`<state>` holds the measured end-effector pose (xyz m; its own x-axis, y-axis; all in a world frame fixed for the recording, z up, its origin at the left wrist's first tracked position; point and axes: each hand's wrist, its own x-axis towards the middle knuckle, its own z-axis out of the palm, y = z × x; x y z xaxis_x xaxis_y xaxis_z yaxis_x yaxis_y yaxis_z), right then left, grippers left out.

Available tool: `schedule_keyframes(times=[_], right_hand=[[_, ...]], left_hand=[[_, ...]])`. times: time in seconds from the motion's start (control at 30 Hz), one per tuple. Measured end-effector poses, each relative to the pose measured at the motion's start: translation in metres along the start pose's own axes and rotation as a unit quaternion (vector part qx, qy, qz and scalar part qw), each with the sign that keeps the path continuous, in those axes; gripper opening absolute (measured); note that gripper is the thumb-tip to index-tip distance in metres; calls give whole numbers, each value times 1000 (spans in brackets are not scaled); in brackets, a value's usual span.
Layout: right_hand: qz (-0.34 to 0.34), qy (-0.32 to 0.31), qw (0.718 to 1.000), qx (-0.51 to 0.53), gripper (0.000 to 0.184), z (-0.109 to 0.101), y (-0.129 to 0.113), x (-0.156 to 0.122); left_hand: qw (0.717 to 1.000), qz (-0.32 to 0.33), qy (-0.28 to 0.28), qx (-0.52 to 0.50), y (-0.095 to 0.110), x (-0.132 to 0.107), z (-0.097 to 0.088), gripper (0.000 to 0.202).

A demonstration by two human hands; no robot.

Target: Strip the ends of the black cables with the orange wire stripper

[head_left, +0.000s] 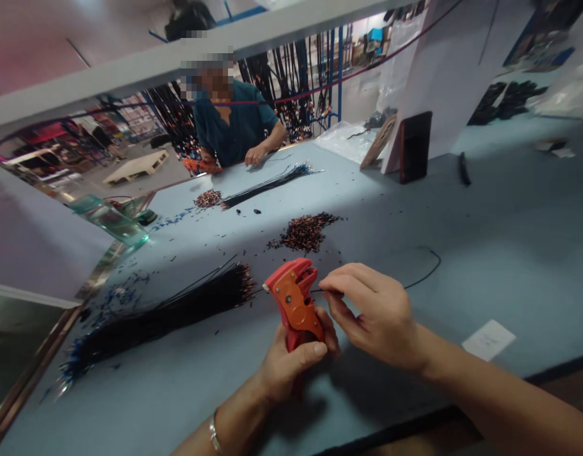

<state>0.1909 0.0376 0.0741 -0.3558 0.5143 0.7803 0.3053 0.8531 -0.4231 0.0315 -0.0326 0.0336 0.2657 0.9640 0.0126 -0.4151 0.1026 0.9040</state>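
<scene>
My left hand [291, 361] is wrapped around the handles of a red and orange wire stripper [294, 297], held up over the table with its jaws toward the right. Between the fingertips of my right hand [367, 310] is a thin black wire [426, 269]. One end of the wire points at the stripper's jaws; whether it sits between them I cannot tell. Its other end trails off in a curve to the right. Left of the stripper lies a thick bundle of black wires [177, 307], with copper-coloured ends near the tool and blue ends far left.
Behind the stripper is a pile of short black and copper-coloured offcuts [305, 232]. A second wire bundle [267, 185] lies before a co-worker [234, 123] across the table. A green bottle [111, 220], a leaning phone [415, 147] and a white card [489, 340] are also there.
</scene>
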Motion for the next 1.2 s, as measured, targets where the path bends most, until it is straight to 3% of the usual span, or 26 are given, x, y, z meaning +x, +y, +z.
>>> schedule_keyframes(times=[0.2,0.7,0.93,1.2], right_hand=[[-52,7,999,0,15,5,-3,-2],[-50,-14,995,88,15,4,-7,1],[-13,10,999,42,14,1,-6,2],[-42,23,999,-2,19,2,-6,1]], left_hand=[[999,-1,3,51,3,0,0,24],[999,-9,23,47,3,0,1,29],[998,-13,13,63,4,-1,0,28],[999,-2,-1,46,6,1,2,25]])
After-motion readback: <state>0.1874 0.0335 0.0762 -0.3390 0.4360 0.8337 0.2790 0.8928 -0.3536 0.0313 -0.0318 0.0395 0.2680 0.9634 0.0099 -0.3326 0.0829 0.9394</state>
